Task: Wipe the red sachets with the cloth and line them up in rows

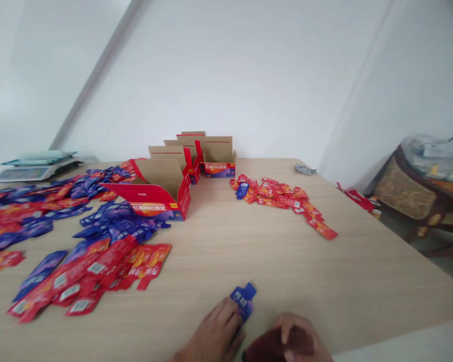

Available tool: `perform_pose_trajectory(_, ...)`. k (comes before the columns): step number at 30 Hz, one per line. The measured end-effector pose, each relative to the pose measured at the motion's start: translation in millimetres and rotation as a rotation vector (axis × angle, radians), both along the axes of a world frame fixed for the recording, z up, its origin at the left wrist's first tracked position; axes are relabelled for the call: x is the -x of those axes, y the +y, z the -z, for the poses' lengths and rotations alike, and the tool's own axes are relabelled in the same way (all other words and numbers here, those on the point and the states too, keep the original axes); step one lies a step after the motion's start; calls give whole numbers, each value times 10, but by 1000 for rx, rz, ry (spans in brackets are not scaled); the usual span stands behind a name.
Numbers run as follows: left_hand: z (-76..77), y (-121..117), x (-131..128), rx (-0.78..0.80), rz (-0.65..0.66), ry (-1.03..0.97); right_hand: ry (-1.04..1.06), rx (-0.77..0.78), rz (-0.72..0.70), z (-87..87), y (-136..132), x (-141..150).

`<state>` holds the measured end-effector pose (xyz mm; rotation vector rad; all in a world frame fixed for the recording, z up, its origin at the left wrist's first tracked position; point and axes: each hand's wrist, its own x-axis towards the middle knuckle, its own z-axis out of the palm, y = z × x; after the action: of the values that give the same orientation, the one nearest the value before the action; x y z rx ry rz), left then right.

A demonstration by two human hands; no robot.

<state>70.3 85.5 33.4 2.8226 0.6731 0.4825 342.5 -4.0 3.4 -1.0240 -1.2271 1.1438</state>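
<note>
Blue stick sachet [245, 297] on the bench [211, 256], its near part under the left hand's [213, 334] fingers. Long axis runs away from the person, leaning a little right; the narrow tab end points outward, beyond the fingertips. Deep blue, purplish toward one side, pale lettering across the face. Left fingers lie close together over it; I can't tell from here whether they pinch. Right fingers curl round a dark maroon item [266, 346], blurred. Red sachets [98, 274] heaped left of the left fingers; open carton [156, 196] beyond them.
</note>
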Motion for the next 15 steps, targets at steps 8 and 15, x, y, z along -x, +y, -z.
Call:
perform_pose_trajectory(8, -81, -592, 812, -197, -74, 160, 117, 179, 454, -149, -3, 66)
perform_pose_trajectory(15, 244, -819, 982, -225, -67, 85, 179, 138, 706, -252, 140, 209)
